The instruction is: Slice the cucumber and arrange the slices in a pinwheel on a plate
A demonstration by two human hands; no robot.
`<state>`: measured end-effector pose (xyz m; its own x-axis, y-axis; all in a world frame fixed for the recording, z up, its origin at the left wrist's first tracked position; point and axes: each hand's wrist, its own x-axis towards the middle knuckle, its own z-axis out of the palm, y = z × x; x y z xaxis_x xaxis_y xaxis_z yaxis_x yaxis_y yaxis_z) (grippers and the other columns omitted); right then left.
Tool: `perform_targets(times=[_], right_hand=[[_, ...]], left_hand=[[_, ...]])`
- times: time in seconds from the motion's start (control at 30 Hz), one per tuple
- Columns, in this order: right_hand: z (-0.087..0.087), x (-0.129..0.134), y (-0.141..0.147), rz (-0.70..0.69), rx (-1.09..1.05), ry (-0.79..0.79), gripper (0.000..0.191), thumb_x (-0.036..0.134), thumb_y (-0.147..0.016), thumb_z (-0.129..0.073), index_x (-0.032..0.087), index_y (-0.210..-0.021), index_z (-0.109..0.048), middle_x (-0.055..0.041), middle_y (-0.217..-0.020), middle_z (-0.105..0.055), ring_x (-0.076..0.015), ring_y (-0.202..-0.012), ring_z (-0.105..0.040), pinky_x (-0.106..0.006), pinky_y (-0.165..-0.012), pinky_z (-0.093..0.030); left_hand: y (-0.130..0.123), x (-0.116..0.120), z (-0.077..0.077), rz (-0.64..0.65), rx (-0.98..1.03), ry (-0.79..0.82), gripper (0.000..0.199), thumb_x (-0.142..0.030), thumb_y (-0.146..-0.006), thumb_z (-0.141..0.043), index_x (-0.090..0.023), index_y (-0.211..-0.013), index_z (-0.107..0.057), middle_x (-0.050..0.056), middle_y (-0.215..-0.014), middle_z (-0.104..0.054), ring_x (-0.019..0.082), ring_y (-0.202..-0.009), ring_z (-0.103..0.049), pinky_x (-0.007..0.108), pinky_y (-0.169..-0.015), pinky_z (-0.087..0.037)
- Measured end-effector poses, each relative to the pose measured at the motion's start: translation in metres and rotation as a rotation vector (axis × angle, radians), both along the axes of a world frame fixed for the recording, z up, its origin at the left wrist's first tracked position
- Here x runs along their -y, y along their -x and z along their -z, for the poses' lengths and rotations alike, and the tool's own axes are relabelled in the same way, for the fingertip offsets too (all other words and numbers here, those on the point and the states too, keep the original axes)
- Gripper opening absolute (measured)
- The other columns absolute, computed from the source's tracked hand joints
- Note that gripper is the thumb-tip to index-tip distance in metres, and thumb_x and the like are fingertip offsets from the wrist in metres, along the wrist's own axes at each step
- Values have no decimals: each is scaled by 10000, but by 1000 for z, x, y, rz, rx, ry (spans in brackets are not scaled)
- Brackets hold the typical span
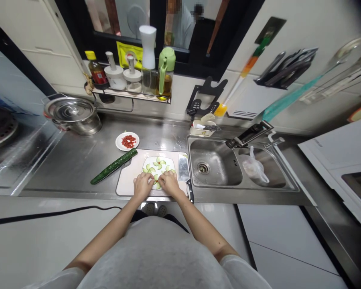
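Note:
A white square plate [167,161] rests on a pale cutting board [125,182], with thin cucumber slices [159,162] laid out in flower-like groups, some with a red bit at the centre. My left hand [143,185] is over the plate's near left side, fingertips pinched by the front group. From the right, my right hand [169,184] reaches to the same group, its fingers bent together. The fingertips hide whatever they hold. A cleaver [184,168] lies at the board's right edge. Beyond the board's left edge is a long cucumber [114,166], its far end at the board.
A small white plate of red berry-like pieces [128,141] sits behind the board. To the right are a double sink [216,160] and a plastic bag [255,165]. A lidded steel pot [75,114] stands back left, below a rack of seasoning bottles [132,90].

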<state>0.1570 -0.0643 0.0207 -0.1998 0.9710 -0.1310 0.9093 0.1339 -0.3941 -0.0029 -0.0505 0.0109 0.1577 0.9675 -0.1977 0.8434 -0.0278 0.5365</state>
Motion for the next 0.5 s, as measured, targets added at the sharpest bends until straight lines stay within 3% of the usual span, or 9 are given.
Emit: perform_targets(times=[0.5], right_hand=[[3,-3,4,22,65,49,198,248,-919,-517,170,-852,-686,-71,-910,-612,-221,-968,-451,-345,-835,-261]], left_hand=[[-8,-4,7,34,-88,22,123,-319,-873,-563,-240,-912,-648,59,-999,-625,243,-1020,-537,367,-860,-326]])
